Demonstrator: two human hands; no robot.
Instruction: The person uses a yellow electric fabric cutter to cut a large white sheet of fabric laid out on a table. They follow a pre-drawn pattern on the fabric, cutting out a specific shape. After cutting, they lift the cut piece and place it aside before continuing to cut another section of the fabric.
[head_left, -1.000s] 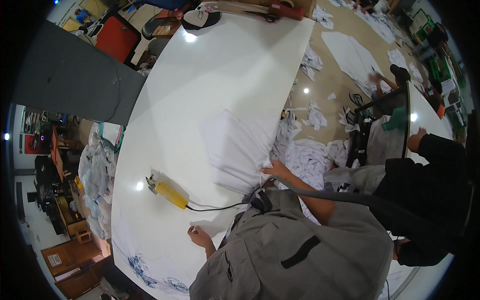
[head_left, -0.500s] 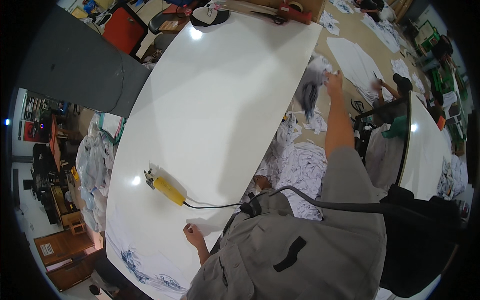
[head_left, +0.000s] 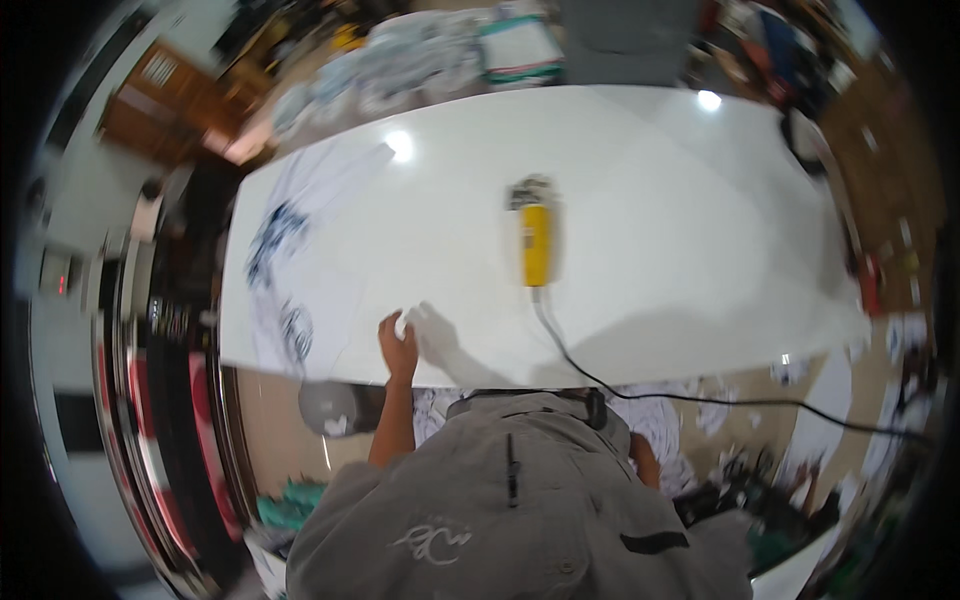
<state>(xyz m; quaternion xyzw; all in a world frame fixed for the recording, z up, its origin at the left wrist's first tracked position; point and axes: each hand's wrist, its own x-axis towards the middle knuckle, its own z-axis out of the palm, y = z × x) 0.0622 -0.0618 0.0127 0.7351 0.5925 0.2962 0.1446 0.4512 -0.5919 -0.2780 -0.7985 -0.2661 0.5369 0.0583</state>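
Note:
My left hand (head_left: 398, 340) is over the near part of the white table (head_left: 650, 170), left of centre, with fingers curved and apart, apparently empty. To its left lies printed white fabric (head_left: 295, 330) with dark-blue artwork. A yellow corded electric cutter (head_left: 535, 242) lies right of and beyond that hand, its black cable (head_left: 680, 396) running down off the near edge and to the right. My right forearm (head_left: 644, 460) hangs beside my body at the lower right; that hand is hidden. The picture is blurred.
Bagged piles (head_left: 400, 60) and a grey board (head_left: 625, 35) line the far edge. Cardboard (head_left: 880, 200) and a red object (head_left: 868, 290) sit at the right. Red and black rolls (head_left: 170, 430) stand at left. White fabric scraps (head_left: 660, 440) cover floor beside me; a dark frame (head_left: 740, 500) is lower right.
The view has swung round to face across the table. My right hand took the white fabric piece off the table toward the floor side, then dropped out of view beside my body.

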